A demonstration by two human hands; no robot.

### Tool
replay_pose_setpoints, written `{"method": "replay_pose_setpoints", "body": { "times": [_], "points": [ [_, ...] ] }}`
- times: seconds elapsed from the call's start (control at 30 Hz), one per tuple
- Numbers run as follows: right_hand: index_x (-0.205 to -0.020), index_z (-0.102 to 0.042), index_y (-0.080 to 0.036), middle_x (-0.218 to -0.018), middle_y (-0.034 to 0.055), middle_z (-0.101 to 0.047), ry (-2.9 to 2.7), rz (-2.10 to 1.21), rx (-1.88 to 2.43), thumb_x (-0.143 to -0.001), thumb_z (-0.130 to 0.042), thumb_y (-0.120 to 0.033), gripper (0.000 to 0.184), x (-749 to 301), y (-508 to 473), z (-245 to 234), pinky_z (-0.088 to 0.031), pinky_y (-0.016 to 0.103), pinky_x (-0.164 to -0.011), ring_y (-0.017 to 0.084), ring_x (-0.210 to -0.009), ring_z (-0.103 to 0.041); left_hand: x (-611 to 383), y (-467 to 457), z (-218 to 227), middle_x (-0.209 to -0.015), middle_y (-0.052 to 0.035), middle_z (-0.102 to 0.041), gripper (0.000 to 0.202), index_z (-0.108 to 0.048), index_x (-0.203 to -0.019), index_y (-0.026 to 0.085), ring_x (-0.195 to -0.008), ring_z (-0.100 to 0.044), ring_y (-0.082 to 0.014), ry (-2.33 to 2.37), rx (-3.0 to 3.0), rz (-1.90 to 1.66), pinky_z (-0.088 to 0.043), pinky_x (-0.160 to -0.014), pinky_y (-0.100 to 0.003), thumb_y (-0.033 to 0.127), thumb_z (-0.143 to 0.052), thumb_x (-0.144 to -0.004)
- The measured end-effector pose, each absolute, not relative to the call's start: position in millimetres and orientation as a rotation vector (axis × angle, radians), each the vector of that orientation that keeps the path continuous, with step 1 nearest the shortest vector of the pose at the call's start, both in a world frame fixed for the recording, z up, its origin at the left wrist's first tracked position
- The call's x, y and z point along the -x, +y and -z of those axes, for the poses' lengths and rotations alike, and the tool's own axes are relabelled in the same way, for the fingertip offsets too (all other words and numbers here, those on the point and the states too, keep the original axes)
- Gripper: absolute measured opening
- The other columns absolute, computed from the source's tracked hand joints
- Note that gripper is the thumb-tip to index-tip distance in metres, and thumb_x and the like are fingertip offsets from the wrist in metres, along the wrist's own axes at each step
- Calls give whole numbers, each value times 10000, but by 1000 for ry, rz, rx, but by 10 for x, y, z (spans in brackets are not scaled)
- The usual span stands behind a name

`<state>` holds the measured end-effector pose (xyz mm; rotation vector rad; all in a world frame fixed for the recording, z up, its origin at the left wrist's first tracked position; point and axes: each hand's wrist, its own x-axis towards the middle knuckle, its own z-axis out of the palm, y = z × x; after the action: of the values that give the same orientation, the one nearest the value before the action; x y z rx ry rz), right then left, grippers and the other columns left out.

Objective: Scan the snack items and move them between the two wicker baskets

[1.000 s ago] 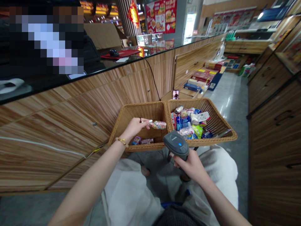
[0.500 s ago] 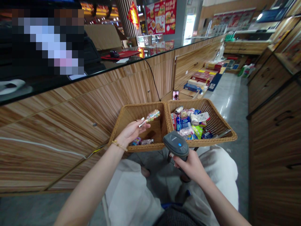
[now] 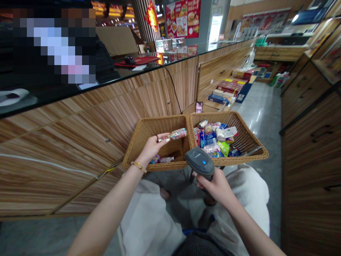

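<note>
Over the left wicker basket (image 3: 133,142), my left hand (image 3: 153,145) pinches one end of a clear bottle-shaped pack of colourful candy (image 3: 178,133). The pack points to the right, towards the wall between the baskets. My right hand (image 3: 215,183) is wrapped round the handle of a dark grey barcode scanner (image 3: 199,161) with a blue light on top. The scanner's head is just in front of where the two baskets meet. A couple of small packs (image 3: 166,160) lie in the left basket. Many snack packs (image 3: 210,138) fill part of the right wicker basket (image 3: 255,147).
A wooden counter (image 3: 80,135) with a glossy dark top runs along the left and back. Stacked boxes (image 3: 231,87) stand beyond the right basket. Wooden cabinets (image 3: 311,142) line the right side. A black cable (image 3: 173,85) hangs down the counter front.
My left hand has turned over and the candy pack has shifted slightly right and become more level. My right hand with the scanner has hardly moved.
</note>
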<state>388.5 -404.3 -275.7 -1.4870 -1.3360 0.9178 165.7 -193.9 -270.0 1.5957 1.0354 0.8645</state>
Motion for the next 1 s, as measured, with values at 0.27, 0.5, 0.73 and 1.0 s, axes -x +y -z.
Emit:
{"method": "replay_pose_setpoints", "body": {
  "times": [0.27,0.5,0.73,1.0],
  "points": [
    [-726,-662,-208,-562,37,-713,-1331,-904,1498,-817,-611,-356,181,-3879,-4044,2732,-531,292,-564,223,-527,-692,-1647,-2001,2683,-1173,-99,-778,526,-762,-1259,196,-1082,-703,-265,1093,-1814,-848,-492,-1032,-408,443,-771,-794],
    [-746,-672,-199,-566,38,-718,-1312,-902,1512,-821,-615,-348,176,-3887,-4045,2750,-530,293,-582,228,-542,-695,-1671,-2062,2659,-1174,-101,-776,450,-785,-1210,200,-1052,-706,-262,1072,-1896,-915,-515,-1001,-409,404,-749,-810],
    [-681,-620,-223,-540,38,-707,-1251,-859,1568,-871,-606,-400,260,-3942,-4008,2717,-532,297,-595,225,-521,-691,-1703,-2189,2556,-1212,-16,-781,223,-805,-1087,364,-1275,-644,-267,1087,-2138,-1058,-136,-1279,-525,342,-746,-873],
    [-731,-639,-214,-558,41,-715,-1250,-854,1543,-879,-602,-418,255,-3986,-3998,2719,-538,291,-583,219,-514,-694,-1711,-2206,2535,-1206,-3,-785,210,-801,-1074,373,-1337,-611,-261,1034,-2191,-1063,-75,-1292,-519,304,-732,-888]
  ]
}}
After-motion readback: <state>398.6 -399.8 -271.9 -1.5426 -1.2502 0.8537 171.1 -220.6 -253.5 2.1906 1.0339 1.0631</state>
